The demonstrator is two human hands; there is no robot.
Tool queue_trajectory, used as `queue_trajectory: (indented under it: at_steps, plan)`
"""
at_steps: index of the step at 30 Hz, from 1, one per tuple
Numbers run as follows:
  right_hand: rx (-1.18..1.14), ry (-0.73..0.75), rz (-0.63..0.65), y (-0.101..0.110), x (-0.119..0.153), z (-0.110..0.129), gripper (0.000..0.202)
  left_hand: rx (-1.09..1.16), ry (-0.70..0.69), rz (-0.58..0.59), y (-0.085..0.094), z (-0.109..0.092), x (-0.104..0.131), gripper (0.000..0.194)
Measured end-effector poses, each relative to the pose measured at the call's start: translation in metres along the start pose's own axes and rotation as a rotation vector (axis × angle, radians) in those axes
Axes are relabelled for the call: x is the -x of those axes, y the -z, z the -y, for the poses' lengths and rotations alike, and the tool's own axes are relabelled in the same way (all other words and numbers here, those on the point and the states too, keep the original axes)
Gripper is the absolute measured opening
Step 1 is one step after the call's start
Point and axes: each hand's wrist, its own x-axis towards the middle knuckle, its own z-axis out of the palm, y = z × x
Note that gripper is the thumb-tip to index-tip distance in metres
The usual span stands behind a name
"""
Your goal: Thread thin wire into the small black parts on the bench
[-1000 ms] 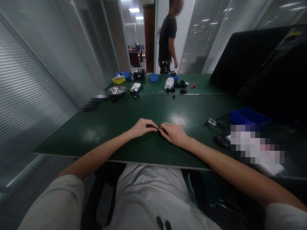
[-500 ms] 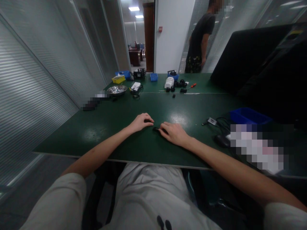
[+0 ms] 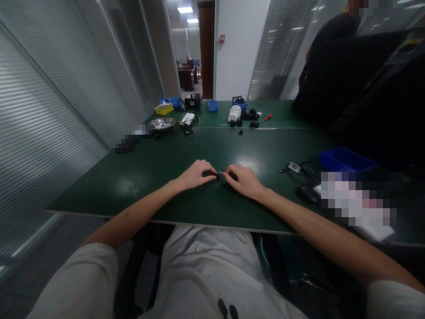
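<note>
As both hands' fingers (image 3: 210, 179) (image 3: 229, 178) pinch an object (image 3: 220, 176), a blue basket (image 3: 240, 107) holds black items (image 3: 239, 100).

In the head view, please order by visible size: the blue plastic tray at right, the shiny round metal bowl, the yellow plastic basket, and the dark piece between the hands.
1. Blue tray, nearer than 2 and 3
2. Metal bowl
3. Yellow basket
4. Dark piece, partly hidden by fingers
</note>
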Motion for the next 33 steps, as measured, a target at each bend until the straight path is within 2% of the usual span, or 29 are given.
queue_trajectory:
  at_steps: [5, 8, 17, 20, 22, 24, 26, 30, 33]
  plan:
    - [0.001, -0.001, 0.014, 0.000, 0.000, 0.000, 0.028, -0.006, 0.053, -0.063, 0.002, 0.008, 0.000, 0.020]
    - [-0.002, 0.002, 0.027, 0.002, 0.001, 0.000, 0.027, -0.019, 0.100, -0.040, 0.002, 0.009, 0.000, 0.022]
    - [-0.019, 0.002, 0.034, 0.001, 0.000, 0.001, 0.026, -0.003, 0.079, -0.001, 0.007, 0.008, 0.001, 0.025]
    - [-0.022, 0.015, 0.036, 0.000, 0.000, 0.000, 0.027, 0.043, 0.142, -0.001, 0.016, 0.016, 0.005, 0.027]
    - [-0.025, 0.015, 0.038, 0.000, 0.000, -0.001, 0.027, 0.044, 0.220, -0.008, 0.030, 0.031, 0.014, 0.029]
    - [-0.027, 0.009, 0.038, 0.000, 0.000, -0.002, 0.027, 0.014, 0.327, -0.014, 0.051, 0.055, 0.031, 0.031]
    - [-0.032, 0.008, 0.038, 0.000, 0.000, -0.003, 0.026, -0.030, 0.464, -0.033, 0.077, 0.085, 0.058, 0.034]
    - [-0.032, 0.007, 0.042, 0.000, 0.000, -0.002, 0.026, -0.143, 0.801, -0.158, 0.132, 0.146, 0.136, 0.044]
    - [-0.029, 0.003, 0.043, 0.000, 0.000, -0.001, 0.025, -0.251, 1.010, -0.311, 0.165, 0.171, 0.197, 0.046]
